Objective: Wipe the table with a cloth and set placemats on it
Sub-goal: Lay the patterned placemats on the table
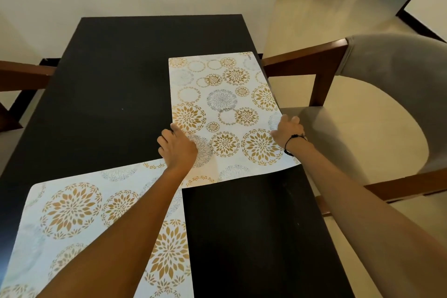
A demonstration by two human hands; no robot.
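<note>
Table (pixel 116 84): matt black top, faint sheen. On it, two placemats (pixel 225 104) (pixel 72 210): smooth, thin sheet w/ gold floral print, slight gloss. Chair (pixel 387 94) right of table: brown wood frame, grey cloth upholstery.

Your head view is evenly lit by soft indoor light, dark table (pixel 116 84) showing faint sheen near centre, soft shadow under the near placemat (pixel 72 213), mild blur on forearms at bottom edge, wide-angle bowing of chair (pixel 391 94) at right.
</note>
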